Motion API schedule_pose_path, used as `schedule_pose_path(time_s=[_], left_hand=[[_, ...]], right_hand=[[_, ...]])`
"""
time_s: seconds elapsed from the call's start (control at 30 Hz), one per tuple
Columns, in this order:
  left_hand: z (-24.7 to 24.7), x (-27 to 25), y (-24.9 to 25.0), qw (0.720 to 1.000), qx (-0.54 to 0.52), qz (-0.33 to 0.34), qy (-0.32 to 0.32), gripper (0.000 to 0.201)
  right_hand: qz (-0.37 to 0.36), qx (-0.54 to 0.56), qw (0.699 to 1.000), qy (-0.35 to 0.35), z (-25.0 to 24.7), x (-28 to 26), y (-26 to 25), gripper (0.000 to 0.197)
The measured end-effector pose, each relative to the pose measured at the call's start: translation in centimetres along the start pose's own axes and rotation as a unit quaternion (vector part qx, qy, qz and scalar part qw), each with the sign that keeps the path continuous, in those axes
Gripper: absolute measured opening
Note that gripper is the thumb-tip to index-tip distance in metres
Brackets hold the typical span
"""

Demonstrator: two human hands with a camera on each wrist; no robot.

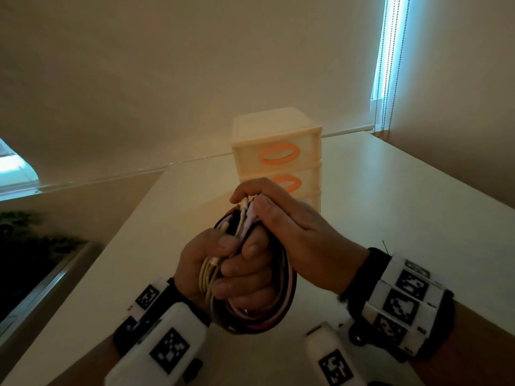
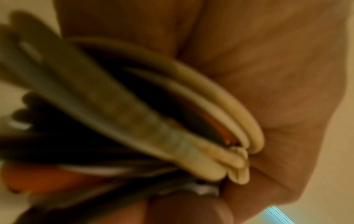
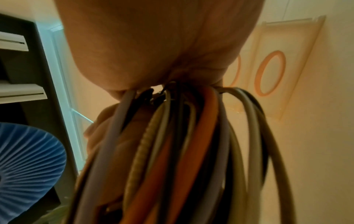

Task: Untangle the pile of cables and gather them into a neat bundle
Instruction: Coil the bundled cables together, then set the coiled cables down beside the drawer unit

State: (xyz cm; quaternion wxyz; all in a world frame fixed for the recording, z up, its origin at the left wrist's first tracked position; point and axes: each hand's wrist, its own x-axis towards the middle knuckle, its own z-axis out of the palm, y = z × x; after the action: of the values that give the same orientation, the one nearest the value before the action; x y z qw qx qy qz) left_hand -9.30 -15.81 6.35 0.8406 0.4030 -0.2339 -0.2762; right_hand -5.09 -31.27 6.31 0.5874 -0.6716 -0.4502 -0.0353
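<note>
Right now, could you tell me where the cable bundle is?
In the head view the cable bundle is held above the white table, gripped by the left hand low and the right hand on top.

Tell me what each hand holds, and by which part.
Both hold the coiled cable bundle: left hand grips its middle, right hand pinches its top.

Cable bundle [image 2: 134, 121] blurred, edge-cropped

The left hand [image 2: 268, 75] grips looped cables [image 2: 191, 128] (cream, black, orange), all blurred up close.
</note>
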Motion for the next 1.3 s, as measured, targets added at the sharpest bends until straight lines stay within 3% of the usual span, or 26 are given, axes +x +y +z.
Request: schedule_pose_path(time_s=[0.2, 0.37, 0.47, 0.6, 0.77, 0.93, 1.1, 1.3], left_hand=[[-1.4, 0.8, -0.5, 1.000, 0.008, -0.003, 0.018, 0.016], [-1.6, 1.4, -0.5, 0.994, 0.011, -0.044, 0.100, 0.017], [-1.7, 1.5, -0.4, 0.989, -0.002, -0.065, 0.136, 0.024], [-1.3, 1.3, -0.5, 0.983, 0.016, -0.056, 0.176, 0.032], [-1.9, 1.2, -0.4, 0.978, 0.020, -0.056, 0.202, 0.031], [-2.9, 0.9, -0.2, 0.974, 0.004, -0.080, 0.212, 0.030], [-2.4, 0.4, 0.3, 0.970, -0.002, -0.093, 0.222, 0.016], [-2.9, 1.0, -0.2, 0.958, 0.049, -0.105, 0.260, 0.018]], right_hand=[[-0.030, -0.077, 0.993, 0.089, 0.1, 0.0, 1.2, 0.024], [0.018, -0.043, 0.990, 0.135, -0.4, 0.0, 2.5, 0.024], [0.054, -0.022, 0.991, 0.121, -0.2, 0.1, 3.0, 0.024], [0.046, -0.030, 0.991, 0.120, -0.5, 0.0, 2.4, 0.023], [0.021, -0.119, 0.984, 0.133, -0.4, 0.4, 3.5, 0.024], [0.061, -0.093, 0.987, 0.118, 0.0, 0.5, 4.7, 0.025], [0.053, -0.087, 0.987, 0.123, 0.7, 0.5, 4.7, 0.025], [0.092, -0.096, 0.982, 0.134, 0.8, -0.1, 5.3, 0.026]])
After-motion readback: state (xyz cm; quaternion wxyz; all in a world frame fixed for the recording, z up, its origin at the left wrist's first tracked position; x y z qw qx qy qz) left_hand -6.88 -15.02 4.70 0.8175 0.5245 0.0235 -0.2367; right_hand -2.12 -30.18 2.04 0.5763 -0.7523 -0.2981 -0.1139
